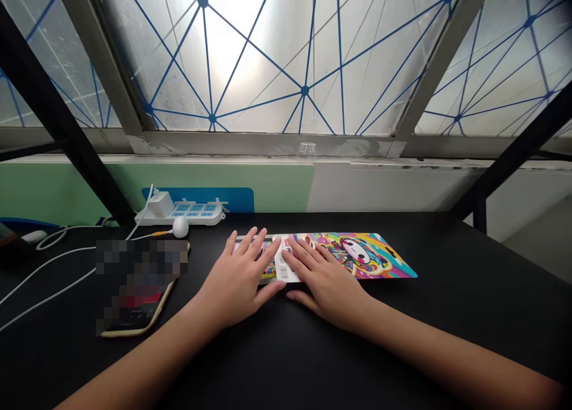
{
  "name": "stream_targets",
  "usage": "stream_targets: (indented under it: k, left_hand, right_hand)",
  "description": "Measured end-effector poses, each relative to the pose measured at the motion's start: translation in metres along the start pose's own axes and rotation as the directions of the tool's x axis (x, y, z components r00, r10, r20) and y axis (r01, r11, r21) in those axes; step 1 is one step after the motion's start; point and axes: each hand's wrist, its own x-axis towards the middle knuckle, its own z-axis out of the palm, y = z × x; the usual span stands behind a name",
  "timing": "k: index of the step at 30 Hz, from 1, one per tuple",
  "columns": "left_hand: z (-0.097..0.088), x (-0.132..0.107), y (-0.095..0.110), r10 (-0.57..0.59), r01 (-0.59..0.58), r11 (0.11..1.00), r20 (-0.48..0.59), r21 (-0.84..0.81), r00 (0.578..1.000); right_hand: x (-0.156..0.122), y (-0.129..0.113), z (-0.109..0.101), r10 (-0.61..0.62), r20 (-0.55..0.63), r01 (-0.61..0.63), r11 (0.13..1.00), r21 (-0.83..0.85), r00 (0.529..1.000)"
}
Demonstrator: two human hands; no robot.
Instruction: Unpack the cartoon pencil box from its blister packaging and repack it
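A flat, colourful cartoon-printed package (pixel 357 252) lies lengthwise on the black table. Its right part shows a white-faced character and a small hang hole near the right end. A white label with a barcode (pixel 283 271) sits near its middle. My left hand (pixel 241 273) rests flat on the left part, fingers stretched out, covering much of it. My right hand (pixel 328 282) lies flat over the middle, beside the label, with its fingers extended. Both thumbs point towards each other at the package's near edge. What is under the palms is hidden.
A phone (pixel 143 303), partly blurred out, lies at the left. Behind it stand a white power strip (pixel 196 214) with a plugged-in adapter and a round white object (pixel 180 226). White cables (pixel 53 261) trail leftwards. Black slanted posts (pixel 84 142) rise before the window.
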Motion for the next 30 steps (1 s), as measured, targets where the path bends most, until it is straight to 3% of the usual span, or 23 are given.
stream_targets:
  k: [7,16,19,23,27,30]
  left_hand:
    - [0.013,0.005,-0.01,-0.078,0.076,0.997,0.101,0.026,0.992]
    - [0.006,0.006,-0.01,-0.108,0.114,0.993,0.125,-0.043,0.986]
    - [0.006,0.007,-0.015,-0.117,0.128,0.988,0.133,-0.081,0.984]
    - [0.005,0.009,-0.027,-0.175,0.192,0.977,0.17,-0.09,0.97]
    - [0.005,0.01,-0.037,-0.194,0.219,0.971,0.217,-0.098,0.957]
    - [0.009,0.012,-0.037,-0.219,0.24,0.967,0.211,-0.08,0.953]
  right_hand:
    - [0.008,0.005,0.006,-0.015,-0.026,0.014,1.0,-0.014,1.0]
    - [-0.062,0.079,0.006,0.018,-0.066,-0.015,0.999,0.039,0.998]
    - [-0.077,0.095,0.009,0.064,-0.086,-0.067,0.997,-0.035,0.994]
    - [-0.081,0.11,0.014,0.205,-0.208,-0.244,0.953,-0.18,0.956]
    - [-0.073,0.095,-0.002,0.174,-0.331,-0.259,0.937,-0.234,0.927]
    - [-0.067,0.044,-0.02,0.007,-0.358,-0.1,0.966,-0.24,0.934]
